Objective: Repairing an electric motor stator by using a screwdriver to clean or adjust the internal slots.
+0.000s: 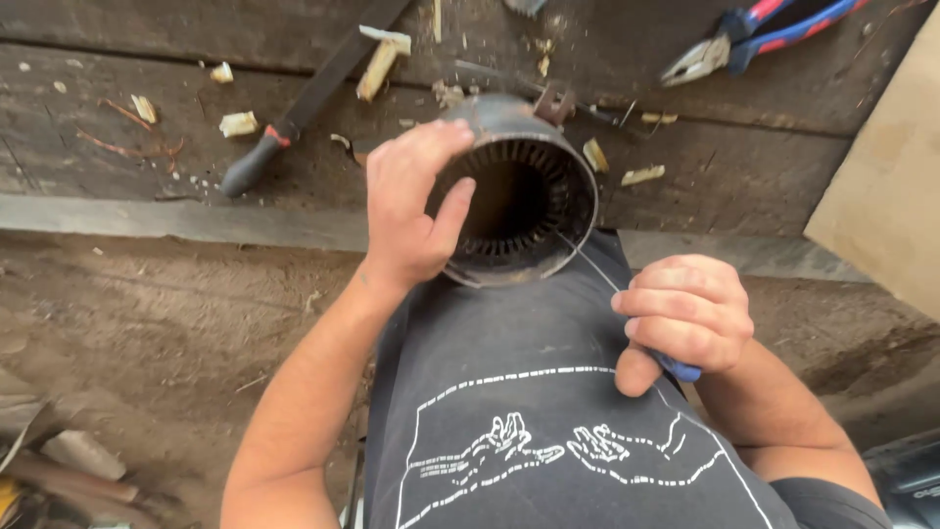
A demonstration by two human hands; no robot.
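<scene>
My dark shirt (pixel 548 411) fills the bottom of the view, closest to me, with the stator (pixel 519 191) propped against it at the edge of the dark wooden worktop (pixel 147 108), its open, slotted bore facing up at me. My left hand (pixel 411 211) steadies it: the fingers (pixel 431 147) curl over the outer rim at the left and the thumb presses just inside the bore, so the hand is clamped on the stator. My right hand (pixel 685 313) is closed in a tight fist around a blue handle (pixel 681 369), and a thin rod or wire (pixel 587 260) runs from that fist up to the lower right of the rim; I cannot tell whether it is a tool shaft or a strand. Farther back on the worktop lie a long flat tool with a black and red grip (pixel 294 113), red and blue pliers (pixel 754 34) and scattered wood chips (pixel 382 64). My worry is a slip: the stator rests partly on my body, not flat, so a hard pull could twist it out of my left hand, and the thin rod could then spring towards my thumb or belly.
</scene>
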